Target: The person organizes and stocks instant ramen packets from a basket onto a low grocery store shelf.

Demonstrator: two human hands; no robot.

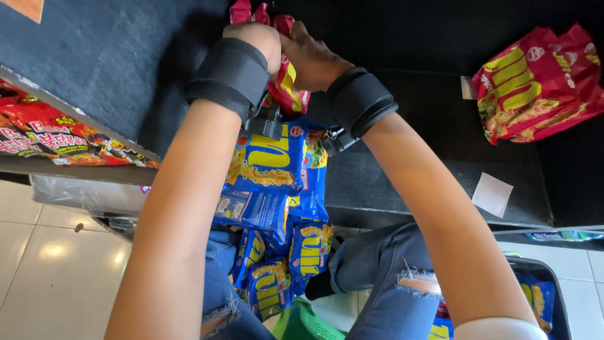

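Two hands meet at the far edge of a dark shelf. Far left: red snack packets on a lower ledge. Left hand and right hand, both in black wrist straps, grip closed on one red noodle packet. Blue noodle packets piled on lap, near. Far right: red packet bundle, well apart.

packet between both hands; more packets on lap; another packet right.
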